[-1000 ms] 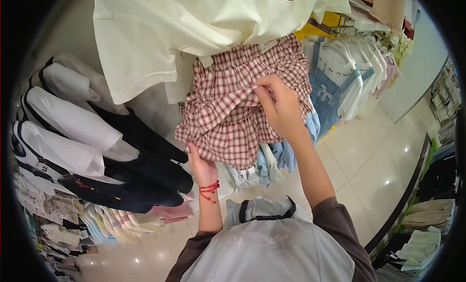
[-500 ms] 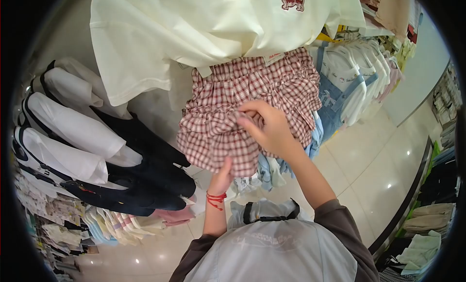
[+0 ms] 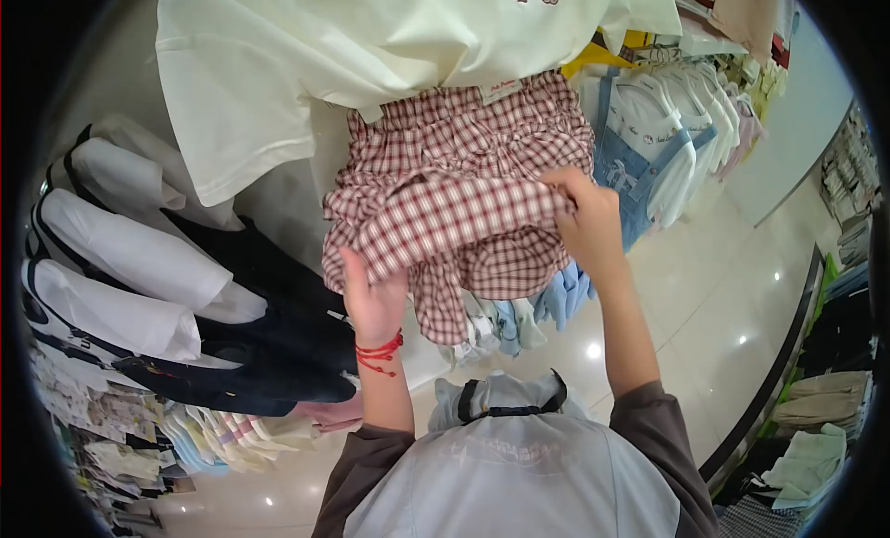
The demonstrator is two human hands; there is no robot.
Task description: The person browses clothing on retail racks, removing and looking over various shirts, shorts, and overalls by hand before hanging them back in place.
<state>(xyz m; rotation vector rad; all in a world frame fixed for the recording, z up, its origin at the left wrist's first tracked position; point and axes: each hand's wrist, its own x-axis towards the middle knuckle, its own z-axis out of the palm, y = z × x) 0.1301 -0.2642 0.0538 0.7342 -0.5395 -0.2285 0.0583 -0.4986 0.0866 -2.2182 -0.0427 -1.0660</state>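
Observation:
Red-and-white checked shorts with an elastic waist and frilled layers hang below a cream short-sleeved shirt. A flap of the checked cloth is lifted and stretched across the front between both hands. My right hand pinches the flap's right end between thumb and fingers. At the lower left, my left hand holds the cloth, thumb in front and the other fingers hidden behind it. Red string bracelets circle my left wrist. A white label shows at the waistband.
White-and-dark garments hang close on the left. Denim overalls with white tops hang on the right. Pale blue clothes hang behind the shorts. Glossy tiled floor lies to the right, with folded clothes on a low shelf beyond.
My right hand has moved right and pulled a flap of the checked cloth out flat. My left hand has shifted left and up, its thumb now over the cloth.

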